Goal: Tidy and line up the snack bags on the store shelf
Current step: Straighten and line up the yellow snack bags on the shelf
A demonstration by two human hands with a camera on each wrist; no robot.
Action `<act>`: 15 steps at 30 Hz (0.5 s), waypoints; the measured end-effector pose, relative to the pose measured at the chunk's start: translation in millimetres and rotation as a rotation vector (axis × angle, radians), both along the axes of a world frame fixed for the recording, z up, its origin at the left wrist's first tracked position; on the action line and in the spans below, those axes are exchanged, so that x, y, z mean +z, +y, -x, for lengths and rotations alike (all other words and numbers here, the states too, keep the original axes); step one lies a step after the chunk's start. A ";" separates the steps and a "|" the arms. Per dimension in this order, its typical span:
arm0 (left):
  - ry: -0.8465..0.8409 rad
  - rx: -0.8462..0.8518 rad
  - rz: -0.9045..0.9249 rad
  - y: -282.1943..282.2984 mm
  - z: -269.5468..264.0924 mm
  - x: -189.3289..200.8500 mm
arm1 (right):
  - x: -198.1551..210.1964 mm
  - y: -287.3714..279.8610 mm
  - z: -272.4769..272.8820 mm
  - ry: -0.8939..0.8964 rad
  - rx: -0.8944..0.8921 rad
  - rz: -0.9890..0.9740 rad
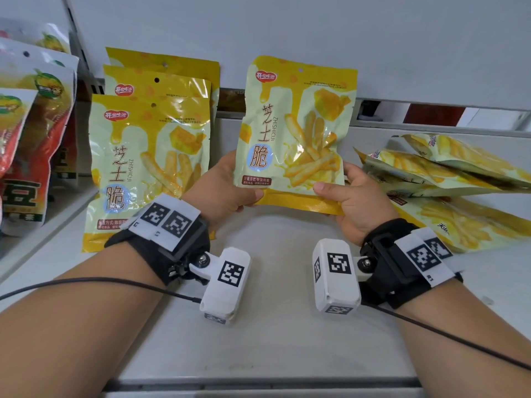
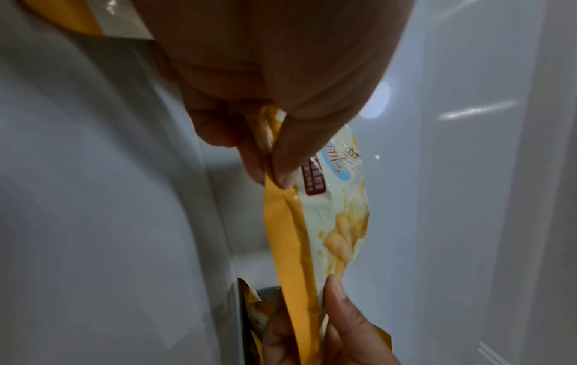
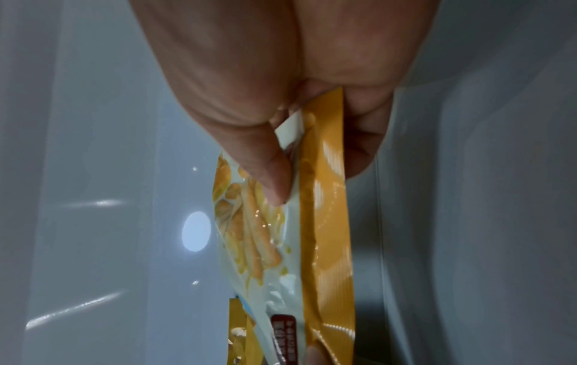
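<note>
Right now both hands hold one glossy yellow-and-cream snack bag printed with cheese sticks (image 1: 296, 130) upright above the pale grey shelf (image 1: 273, 326), its long axis vertical and its printed face toward the wearer. The left hand (image 1: 227, 188) pinches the bag's lower left corner, thumb on the front and fingers behind; the left wrist view shows thumb and finger pressed together on the orange bottom seam. The right hand (image 1: 353, 202) pinches the lower right corner the same way, which the right wrist view confirms. So each grip is closed on the bottom edge, and the bag rises straight up from them.

Just to the left of the held bag, a standing row of three matching yellow bags (image 1: 149, 156) leans back toward the white rear panel (image 1: 316, 30). To the right, well apart from that row, a loose heap of the same bags (image 1: 448, 179) lies flat on the shelf.

My judgement is that the held bag belongs with the standing row. That row lies to the left of both grips, nearer the left hand, so the move is likely leftward and down with the bag kept upright.
</note>
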State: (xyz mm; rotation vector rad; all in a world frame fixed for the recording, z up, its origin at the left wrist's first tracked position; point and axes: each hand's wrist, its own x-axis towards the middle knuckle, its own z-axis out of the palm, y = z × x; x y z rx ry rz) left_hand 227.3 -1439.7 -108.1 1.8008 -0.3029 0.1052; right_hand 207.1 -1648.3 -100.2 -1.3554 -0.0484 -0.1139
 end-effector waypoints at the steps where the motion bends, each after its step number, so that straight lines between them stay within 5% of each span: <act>1: 0.004 0.007 0.010 0.4 -0.1 -0.8 | -0.7 0.4 0.7 0.014 0.023 -0.015; 15: -0.065 -0.009 -0.044 3.3 1.6 -0.9 | -3.0 -0.2 4.2 0.083 0.113 0.182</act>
